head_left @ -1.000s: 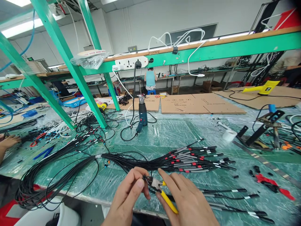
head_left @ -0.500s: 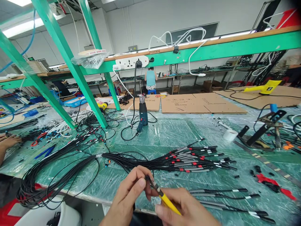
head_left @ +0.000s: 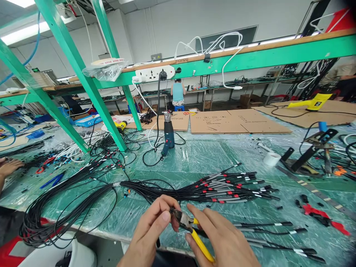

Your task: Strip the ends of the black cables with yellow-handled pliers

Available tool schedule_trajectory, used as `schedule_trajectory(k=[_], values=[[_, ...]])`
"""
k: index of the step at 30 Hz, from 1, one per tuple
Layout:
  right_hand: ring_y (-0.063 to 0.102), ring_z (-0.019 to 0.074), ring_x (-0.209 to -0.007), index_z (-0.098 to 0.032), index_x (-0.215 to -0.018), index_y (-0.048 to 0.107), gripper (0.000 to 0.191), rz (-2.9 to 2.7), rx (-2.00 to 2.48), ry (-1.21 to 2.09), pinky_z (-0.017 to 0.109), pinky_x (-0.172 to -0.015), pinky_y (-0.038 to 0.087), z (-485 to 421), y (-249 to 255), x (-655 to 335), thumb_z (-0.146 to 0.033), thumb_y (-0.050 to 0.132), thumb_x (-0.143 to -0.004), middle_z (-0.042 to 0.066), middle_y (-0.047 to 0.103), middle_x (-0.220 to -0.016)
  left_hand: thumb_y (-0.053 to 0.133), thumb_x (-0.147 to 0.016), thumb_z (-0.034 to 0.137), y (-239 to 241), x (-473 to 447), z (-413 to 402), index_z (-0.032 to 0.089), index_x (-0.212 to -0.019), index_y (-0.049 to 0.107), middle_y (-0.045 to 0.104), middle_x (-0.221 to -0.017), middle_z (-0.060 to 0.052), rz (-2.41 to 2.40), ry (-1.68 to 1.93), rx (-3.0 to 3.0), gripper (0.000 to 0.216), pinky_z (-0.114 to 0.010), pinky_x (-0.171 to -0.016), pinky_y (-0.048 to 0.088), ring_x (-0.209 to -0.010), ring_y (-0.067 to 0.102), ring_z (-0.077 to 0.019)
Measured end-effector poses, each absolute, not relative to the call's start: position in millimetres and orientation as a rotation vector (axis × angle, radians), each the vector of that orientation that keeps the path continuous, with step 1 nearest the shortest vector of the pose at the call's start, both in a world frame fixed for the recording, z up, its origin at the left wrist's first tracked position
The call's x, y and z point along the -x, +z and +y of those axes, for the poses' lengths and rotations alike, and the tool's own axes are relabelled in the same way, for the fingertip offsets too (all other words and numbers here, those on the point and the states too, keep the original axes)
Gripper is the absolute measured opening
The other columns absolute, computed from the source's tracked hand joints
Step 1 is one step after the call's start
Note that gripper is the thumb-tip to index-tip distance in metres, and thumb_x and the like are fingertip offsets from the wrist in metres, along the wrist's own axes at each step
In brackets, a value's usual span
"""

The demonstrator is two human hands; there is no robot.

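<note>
My right hand (head_left: 222, 241) grips yellow-handled cutting pliers (head_left: 191, 230) at the near table edge, jaws pointing up-left. My left hand (head_left: 151, 231) is closed in a pinch right at the jaws, on something too small to make out. Just beyond lies a long bundle of black cables (head_left: 172, 191) with red, grey and white sleeved ends (head_left: 230, 187). Three separate sleeved black cables (head_left: 267, 231) lie to the right of my right hand.
A blue heat gun (head_left: 168, 135) stands upright mid-table, plugged into a power strip (head_left: 154, 73) on the green frame. A white tape roll (head_left: 271, 159), a black stand (head_left: 308, 152) and red pliers (head_left: 322, 217) lie right. Another person's hand (head_left: 8, 167) rests at the left edge.
My right hand closed on the pliers half a second ago, then opened its fingers again; the jaws now show beside my left fingertips. The cable bundle has not moved.
</note>
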State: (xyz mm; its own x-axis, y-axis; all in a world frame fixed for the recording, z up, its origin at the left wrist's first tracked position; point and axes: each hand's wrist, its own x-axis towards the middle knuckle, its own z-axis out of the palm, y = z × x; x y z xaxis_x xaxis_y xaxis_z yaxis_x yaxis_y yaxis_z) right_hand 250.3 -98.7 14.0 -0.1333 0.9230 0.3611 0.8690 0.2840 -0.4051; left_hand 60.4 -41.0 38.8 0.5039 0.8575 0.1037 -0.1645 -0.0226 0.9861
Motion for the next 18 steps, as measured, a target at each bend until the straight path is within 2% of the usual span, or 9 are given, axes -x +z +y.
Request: schedule_trajectory(k=[10,18], values=[[0.065,0.0286,-0.086,-0.017,-0.141,0.044,0.062,-2.09,1.59,-0.315,0.042,-0.072,0.059,-100.1,16.6,-253.8,-0.026,0.06,-0.082,0.011,0.067,-0.105,0.037,-0.101,0.034,44.1,-58.9,-46.0,0.021,-0.084,0.05,0.053,-0.105,-0.004,0.8,0.877,-1.61,0.025,-0.028,-0.083,0.038,-0.09,0.048,-0.0174],[0.064,0.0269,-0.088,-0.014,-0.147,0.035,0.066,-2.13,1.615,-0.364,0.04,-0.073,0.059,-103.6,11.9,-257.9,-0.022,0.054,-0.084,0.011,0.066,-0.107,0.034,-0.102,0.03,44.1,-58.5,-48.4,0.022,-0.091,0.049,0.054,-0.114,-0.005,0.874,0.827,-1.88,0.02,-0.026,-0.091,0.035,-0.102,0.05,-0.0175]])
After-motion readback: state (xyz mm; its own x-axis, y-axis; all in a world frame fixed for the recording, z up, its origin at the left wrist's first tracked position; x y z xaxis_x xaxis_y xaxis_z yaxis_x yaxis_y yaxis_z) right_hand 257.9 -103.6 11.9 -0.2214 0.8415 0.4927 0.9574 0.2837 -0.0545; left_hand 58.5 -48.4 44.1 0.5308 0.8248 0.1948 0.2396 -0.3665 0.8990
